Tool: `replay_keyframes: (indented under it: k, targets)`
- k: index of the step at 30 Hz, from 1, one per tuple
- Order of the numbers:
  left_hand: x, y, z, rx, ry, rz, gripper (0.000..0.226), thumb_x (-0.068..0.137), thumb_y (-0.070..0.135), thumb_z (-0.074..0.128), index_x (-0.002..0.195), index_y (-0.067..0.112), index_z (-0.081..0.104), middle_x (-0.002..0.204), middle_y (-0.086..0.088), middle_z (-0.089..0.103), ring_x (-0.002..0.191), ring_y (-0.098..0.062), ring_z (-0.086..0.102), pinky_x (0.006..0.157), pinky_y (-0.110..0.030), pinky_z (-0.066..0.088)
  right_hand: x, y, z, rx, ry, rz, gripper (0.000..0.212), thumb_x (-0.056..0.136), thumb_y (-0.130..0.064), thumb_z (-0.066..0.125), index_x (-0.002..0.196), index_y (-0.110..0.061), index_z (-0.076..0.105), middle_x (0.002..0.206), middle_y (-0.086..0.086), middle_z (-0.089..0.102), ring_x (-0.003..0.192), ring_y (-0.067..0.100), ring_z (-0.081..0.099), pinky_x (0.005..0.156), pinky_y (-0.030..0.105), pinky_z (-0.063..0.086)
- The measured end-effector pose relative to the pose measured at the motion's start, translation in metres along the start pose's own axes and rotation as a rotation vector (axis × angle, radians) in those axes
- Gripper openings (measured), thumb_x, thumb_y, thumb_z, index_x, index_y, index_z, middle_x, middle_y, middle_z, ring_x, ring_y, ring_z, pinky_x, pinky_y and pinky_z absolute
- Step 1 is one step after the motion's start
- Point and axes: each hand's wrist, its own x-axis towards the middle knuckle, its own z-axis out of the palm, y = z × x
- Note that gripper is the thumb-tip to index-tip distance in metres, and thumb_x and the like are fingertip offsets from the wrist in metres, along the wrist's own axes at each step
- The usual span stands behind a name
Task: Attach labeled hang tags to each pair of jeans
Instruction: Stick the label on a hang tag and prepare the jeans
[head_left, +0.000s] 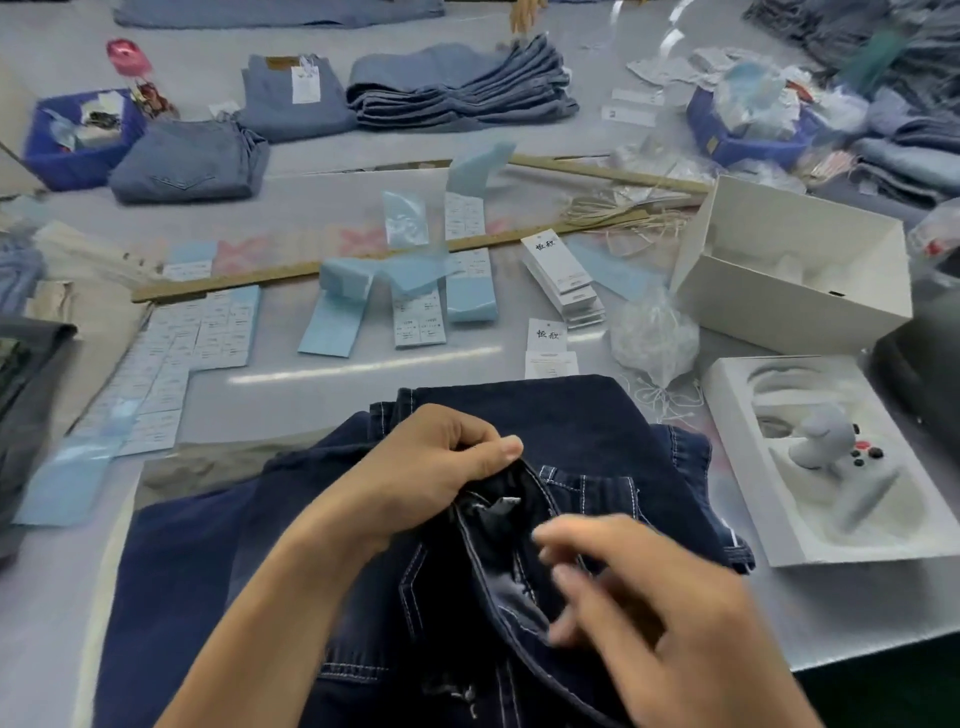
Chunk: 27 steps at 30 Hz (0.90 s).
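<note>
Dark navy jeans (218, 582) with white stitching lie on the table in front of me. My left hand (431, 462) grips the waistband and holds it up, with a small grey inner label showing just below the thumb. My right hand (639, 597) is blurred and hovers over the open waistband with fingers loosely curled; I see nothing in it. A stack of white hang tags (563, 275) lies beyond the jeans, and two loose white tags (548, 345) lie at the jeans' far edge. Sheets of small sticker labels (418, 317) on pale blue backing lie at mid-table.
Folded lighter blue jeans (462, 85) are stacked at the back. An open white box (789, 270) and a white tray (831, 457) holding a controller stand at the right. Blue bins (78, 135) sit at the far left and the far right. A long wooden ruler (311, 267) crosses the table.
</note>
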Motion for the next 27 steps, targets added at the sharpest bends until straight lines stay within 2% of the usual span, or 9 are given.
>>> replay_keyframes:
  k: [1,3,7,10,12,16,19,23,27]
  targets:
    - [-0.001,-0.001,-0.003,-0.052,-0.025,-0.002,0.042,0.097,0.034,0.064,0.058,0.019,0.063,0.058,0.000,0.055,0.054,-0.011,0.049,0.056,-0.021,0.042,-0.002,-0.009,-0.003,0.002,0.100,-0.021,0.029,0.086,-0.015,0.078,0.107,-0.034,0.070,0.083,-0.016,0.066,0.056,-0.003,0.065,0.060,0.007,0.047]
    - [-0.002,0.000,-0.006,-0.116,-0.065,-0.005,0.041,0.097,0.034,0.063,0.059,0.020,0.064,0.058,-0.001,0.057,0.051,-0.011,0.050,0.053,-0.021,0.042,0.010,-0.011,0.001,-0.070,0.078,0.040,0.027,0.084,-0.021,0.083,0.106,-0.031,0.071,0.086,-0.014,0.063,0.054,0.004,0.061,0.057,0.013,0.046]
    - [-0.002,0.005,-0.004,-0.131,-0.106,0.006,0.038,0.100,0.031,0.061,0.066,0.018,0.068,0.061,-0.005,0.057,0.055,-0.014,0.049,0.054,-0.022,0.040,0.026,-0.016,0.019,-0.100,0.008,0.018,0.023,0.081,-0.030,0.084,0.101,-0.028,0.072,0.092,-0.017,0.058,0.081,0.007,0.061,0.069,0.025,0.051]
    - [0.000,0.003,-0.006,-0.198,-0.109,0.016,0.040,0.100,0.029,0.060,0.088,-0.008,0.069,0.078,-0.028,0.061,0.073,-0.029,0.052,0.066,-0.035,0.042,0.035,-0.012,0.033,-0.054,0.005,0.049,0.024,0.078,-0.025,0.085,0.093,-0.032,0.068,0.091,-0.017,0.057,0.088,0.008,0.060,0.074,0.019,0.047]
    - [0.002,0.000,-0.009,-0.249,-0.113,0.009,0.045,0.098,0.028,0.060,0.095,-0.017,0.064,0.080,-0.027,0.059,0.075,-0.031,0.050,0.065,-0.035,0.042,0.040,-0.009,0.032,0.018,-0.037,0.105,0.020,0.080,-0.023,0.084,0.088,-0.031,0.068,0.090,-0.014,0.059,0.086,0.011,0.061,0.072,0.016,0.044]
    - [0.006,-0.004,-0.009,-0.303,-0.121,-0.003,0.033,0.095,0.028,0.064,0.080,-0.002,0.067,0.069,-0.015,0.057,0.059,-0.022,0.049,0.058,-0.030,0.040,0.041,-0.010,0.028,0.212,-0.060,0.155,0.014,0.086,-0.018,0.079,0.086,-0.030,0.073,0.090,-0.008,0.063,0.079,0.016,0.063,0.068,0.012,0.043]
    - [0.004,-0.007,-0.008,-0.328,-0.091,0.024,0.033,0.090,0.034,0.066,0.075,0.005,0.065,0.064,-0.010,0.055,0.057,-0.018,0.048,0.056,-0.029,0.038,0.034,-0.009,0.028,0.137,-0.078,0.080,0.008,0.092,-0.025,0.073,0.092,-0.033,0.075,0.096,-0.011,0.060,0.090,0.017,0.061,0.076,0.013,0.042]
    - [0.000,-0.010,0.014,-0.268,0.260,0.293,0.034,0.096,0.036,0.066,0.073,0.011,0.067,0.065,0.000,0.060,0.061,-0.012,0.052,0.061,-0.022,0.041,0.022,-0.014,0.018,-0.007,-0.090,-0.038,0.015,0.092,-0.040,0.067,0.088,-0.029,0.076,0.103,-0.015,0.058,0.093,0.016,0.060,0.081,0.016,0.042]
    - [0.008,-0.003,0.031,-0.525,0.968,0.556,0.031,0.103,0.024,0.052,0.078,0.009,0.063,0.069,-0.003,0.062,0.066,-0.012,0.058,0.066,-0.019,0.047,0.048,-0.033,-0.018,0.125,0.168,0.065,0.018,0.091,-0.032,0.066,0.082,-0.019,0.074,0.098,0.000,0.066,0.090,0.018,0.065,0.077,0.022,0.048]
